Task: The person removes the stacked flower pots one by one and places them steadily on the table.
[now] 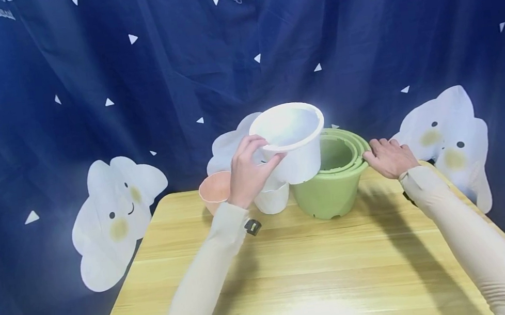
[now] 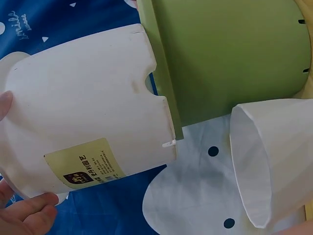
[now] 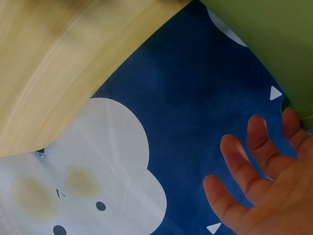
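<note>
My left hand [image 1: 250, 170] grips a round white flowerpot [image 1: 304, 159] by its rim, thumb in front and fingers at the left. The pot is raised and tilted, overlapping the left side of the green flowerpot [image 1: 329, 195] in the head view. A yellowish label [image 2: 85, 164] and a notched bottom edge show in the left wrist view. Smaller green pots [image 1: 338, 153] sit nested inside the big green one. At that pot's right rim, my right hand [image 1: 391, 157] pinches the edge with thumb and forefinger; its other fingers [image 3: 237, 156] hang spread below, off the pot.
A small white faceted pot [image 1: 272, 200] stands left of the green one, partly behind my left hand. Farther left is a small orange pot [image 1: 214, 190]. All stand near the back edge of the wooden table [image 1: 266, 280], before a dark blue curtain [image 1: 169, 84].
</note>
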The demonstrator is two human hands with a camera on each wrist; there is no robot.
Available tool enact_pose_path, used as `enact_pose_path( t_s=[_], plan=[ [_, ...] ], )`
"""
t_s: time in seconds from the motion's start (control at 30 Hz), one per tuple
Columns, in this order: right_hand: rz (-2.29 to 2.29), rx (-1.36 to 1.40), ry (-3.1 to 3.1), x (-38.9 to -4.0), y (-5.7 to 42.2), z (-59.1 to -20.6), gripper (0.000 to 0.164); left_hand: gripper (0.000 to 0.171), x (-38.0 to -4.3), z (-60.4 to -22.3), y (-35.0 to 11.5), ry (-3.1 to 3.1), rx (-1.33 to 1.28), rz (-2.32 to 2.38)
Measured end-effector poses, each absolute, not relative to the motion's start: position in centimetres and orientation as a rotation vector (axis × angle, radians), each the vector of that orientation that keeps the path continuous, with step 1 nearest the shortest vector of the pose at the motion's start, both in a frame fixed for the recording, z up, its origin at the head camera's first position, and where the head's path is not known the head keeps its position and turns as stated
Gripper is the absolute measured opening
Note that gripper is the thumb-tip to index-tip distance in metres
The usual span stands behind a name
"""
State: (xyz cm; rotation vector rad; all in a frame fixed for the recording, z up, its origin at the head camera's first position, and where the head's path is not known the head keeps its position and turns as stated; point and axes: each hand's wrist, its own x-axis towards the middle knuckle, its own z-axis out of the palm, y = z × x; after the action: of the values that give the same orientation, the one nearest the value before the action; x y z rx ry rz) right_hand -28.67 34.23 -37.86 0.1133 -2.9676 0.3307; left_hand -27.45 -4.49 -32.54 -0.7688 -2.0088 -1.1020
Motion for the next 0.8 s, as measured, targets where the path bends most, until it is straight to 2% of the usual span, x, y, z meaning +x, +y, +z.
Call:
enact_pose_path(
  t_s=[0.8],
  plan=[
    [0.351, 0.115, -2.964, -28.9, 34.4, -38.1, 0.052, 0.038, -26.3, -34.1, -8.1, -1.983, -0.683, -1.177]
  ],
)
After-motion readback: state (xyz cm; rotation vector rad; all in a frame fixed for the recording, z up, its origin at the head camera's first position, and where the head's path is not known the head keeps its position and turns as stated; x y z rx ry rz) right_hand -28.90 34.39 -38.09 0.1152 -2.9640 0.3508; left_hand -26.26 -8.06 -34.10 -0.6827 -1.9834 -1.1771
